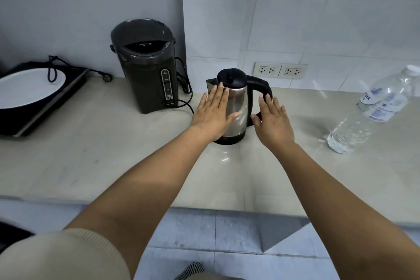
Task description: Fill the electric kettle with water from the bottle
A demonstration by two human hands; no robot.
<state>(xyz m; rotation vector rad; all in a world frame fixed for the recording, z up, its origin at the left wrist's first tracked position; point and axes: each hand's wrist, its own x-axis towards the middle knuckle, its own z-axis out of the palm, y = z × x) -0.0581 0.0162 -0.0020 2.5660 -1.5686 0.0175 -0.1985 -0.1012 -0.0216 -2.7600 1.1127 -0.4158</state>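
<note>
A steel electric kettle (239, 102) with a black lid and a black handle stands on the beige counter (113, 161), lid down. My left hand (213, 113) lies flat against the kettle's left side, fingers spread, thumb on the steel wall. My right hand (271, 118) is at the handle side, fingers apart, fingertips close to the black handle; I cannot tell if they touch it. A clear plastic water bottle (372, 109) with a white cap and a blue-and-white label stands at the far right, away from both hands.
A dark grey hot-water dispenser (145, 66) stands left of the kettle, its black cord coiled beside it. A black cooktop holding a white pan (31, 88) sits at the far left. Two wall sockets (280, 70) are behind the kettle. The counter's front edge runs below my forearms.
</note>
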